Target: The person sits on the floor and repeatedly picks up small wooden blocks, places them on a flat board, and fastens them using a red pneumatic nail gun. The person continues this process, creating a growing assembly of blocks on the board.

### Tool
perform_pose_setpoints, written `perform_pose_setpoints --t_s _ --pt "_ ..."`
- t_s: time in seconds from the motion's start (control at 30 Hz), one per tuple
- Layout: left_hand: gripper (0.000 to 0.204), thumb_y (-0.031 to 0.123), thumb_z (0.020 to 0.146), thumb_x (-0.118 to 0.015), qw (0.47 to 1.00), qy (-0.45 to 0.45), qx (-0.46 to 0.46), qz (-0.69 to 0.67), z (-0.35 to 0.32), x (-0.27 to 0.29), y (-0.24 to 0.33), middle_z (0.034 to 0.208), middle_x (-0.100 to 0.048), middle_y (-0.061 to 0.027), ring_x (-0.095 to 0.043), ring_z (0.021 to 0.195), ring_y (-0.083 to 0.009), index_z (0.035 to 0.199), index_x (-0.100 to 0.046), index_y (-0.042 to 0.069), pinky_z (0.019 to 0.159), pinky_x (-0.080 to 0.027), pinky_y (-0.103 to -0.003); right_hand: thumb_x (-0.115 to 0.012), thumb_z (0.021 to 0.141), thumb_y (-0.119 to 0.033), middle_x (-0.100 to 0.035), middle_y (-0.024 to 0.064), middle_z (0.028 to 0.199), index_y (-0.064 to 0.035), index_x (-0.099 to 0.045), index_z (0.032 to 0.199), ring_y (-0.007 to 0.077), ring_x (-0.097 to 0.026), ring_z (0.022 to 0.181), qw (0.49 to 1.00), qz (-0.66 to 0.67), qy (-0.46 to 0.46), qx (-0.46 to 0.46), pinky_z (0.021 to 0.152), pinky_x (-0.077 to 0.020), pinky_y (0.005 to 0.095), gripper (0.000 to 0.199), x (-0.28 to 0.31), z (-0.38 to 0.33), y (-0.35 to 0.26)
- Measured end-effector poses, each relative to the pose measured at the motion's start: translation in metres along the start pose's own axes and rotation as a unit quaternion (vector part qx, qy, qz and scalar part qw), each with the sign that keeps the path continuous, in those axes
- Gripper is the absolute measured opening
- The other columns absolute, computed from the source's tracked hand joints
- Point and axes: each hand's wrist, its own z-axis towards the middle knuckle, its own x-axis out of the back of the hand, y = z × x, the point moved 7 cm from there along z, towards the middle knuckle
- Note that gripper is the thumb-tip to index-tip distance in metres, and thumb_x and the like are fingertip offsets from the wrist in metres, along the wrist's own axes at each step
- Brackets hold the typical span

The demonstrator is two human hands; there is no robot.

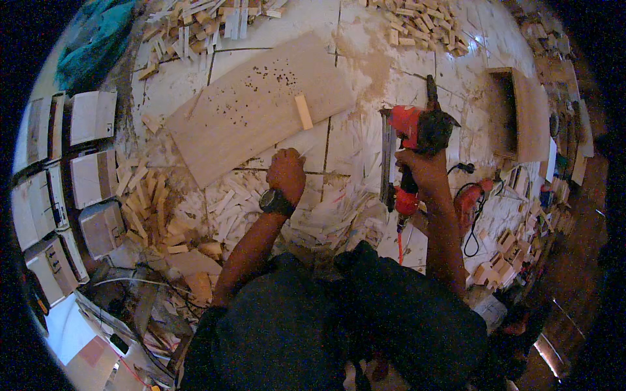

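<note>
My right hand (424,171) is wrapped round the handle of a red and black air nail gun (432,130). The gun's long straight magazine runs along its left side, and a red hose leaves its lower end. With fingers curled, my left hand (287,171) is low over the floor, just off the near edge of a wide wooden board (228,133). A thin pale sliver shows by its fingertips, but what it holds is unclear. On the board lie a small light wood block (304,112) and many dark specks (270,79).
Wood offcuts (147,199) and pale strips lie around my legs. Piles of small blocks (417,23) are at the far side. An open wooden box (515,114) stands at right, near a red corded tool (471,199). Stacked wooden boxes (92,173) line the left.
</note>
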Motion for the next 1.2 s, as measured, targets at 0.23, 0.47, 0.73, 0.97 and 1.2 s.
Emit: perform_pose_setpoints --t_s 0.23,0.47,0.73,0.97,1.2 --pt "0.029 0.031 0.083 -0.061 0.940 0.009 0.033 -0.339 0.046 0.044 -0.023 0.065 -0.063 -0.0136 -0.060 0.058 -0.0234 0.089 -0.066 0.003 0.057 -0.047 -0.035 -0.067 0.066 -0.001 -0.059 0.0042 0.074 -0.0032 -0.056 0.091 0.0149 -0.058 0.060 0.997 -0.035 -0.030 0.058 0.054 -0.0494 0.0288 0.028 -0.027 -0.004 -0.019" --pt "0.032 0.034 0.083 -0.058 0.957 0.037 -0.065 -0.282 0.097 0.049 -0.035 0.064 -0.062 -0.0143 -0.060 0.051 -0.0208 0.089 -0.068 0.004 0.054 -0.048 -0.037 -0.067 0.066 -0.003 -0.058 0.0037 0.073 -0.0033 -0.056 0.089 0.0144 -0.057 0.060 0.987 -0.073 -0.087 0.116 0.053 -0.0487 0.0286 0.026 -0.064 -0.001 -0.040" --pt "0.035 0.037 0.079 -0.059 0.963 0.111 -0.088 -0.229 0.094 0.060 -0.027 0.070 -0.065 -0.0167 -0.063 0.064 -0.0330 0.086 -0.069 0.003 0.066 -0.050 -0.041 -0.066 0.065 -0.001 -0.056 0.0029 0.074 -0.0042 -0.053 0.094 0.0137 -0.056 0.060 0.978 -0.078 -0.120 0.153 0.053 -0.0475 0.0289 0.031 -0.107 -0.002 -0.069" --pt "0.034 0.036 0.079 -0.058 0.964 -0.024 0.024 -0.262 0.098 0.040 -0.031 0.078 -0.066 -0.0186 -0.064 0.070 -0.0331 0.083 -0.070 0.005 0.068 -0.050 -0.041 -0.064 0.067 -0.001 -0.057 0.0030 0.074 -0.0039 -0.053 0.092 0.0136 -0.056 0.060 0.985 -0.060 -0.125 0.103 0.054 -0.0475 0.0288 0.027 -0.135 0.002 -0.062" --pt "0.037 0.039 0.080 -0.057 0.969 0.022 -0.036 -0.243 0.099 0.048 -0.028 0.079 -0.066 -0.0186 -0.064 0.073 -0.0340 0.085 -0.069 0.004 0.071 -0.050 -0.041 -0.062 0.067 -0.002 -0.056 0.0019 0.068 -0.0039 -0.054 0.085 0.0127 -0.055 0.057 0.985 -0.076 -0.132 0.076 0.052 -0.0466 0.0286 0.020 -0.145 0.008 -0.052"
